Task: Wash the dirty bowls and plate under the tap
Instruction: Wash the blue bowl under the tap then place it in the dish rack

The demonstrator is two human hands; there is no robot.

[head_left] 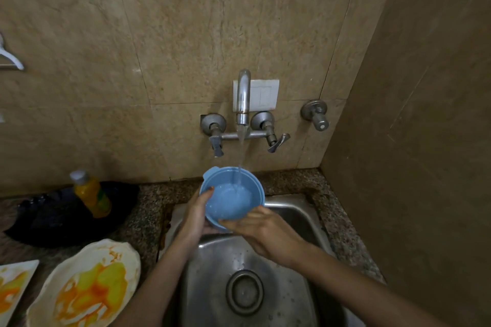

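Over the steel sink [291,216], set in a speckled granite counter [342,220] against tan stone wall tiles, the tap [243,98] runs water into a blue bowl [231,194]. Bowl tilted toward the camera, inside pale, wet, looks clean. Left hand [195,216] grips its left rim, thumb hooked inside. Right hand [263,231] pinches the near rim, thumb on top. Counter's left near corner: orange-stained plate [87,284], second stained plate [13,284] at the edge. Yellow bottle [91,194] on black cloth [53,218] behind them.
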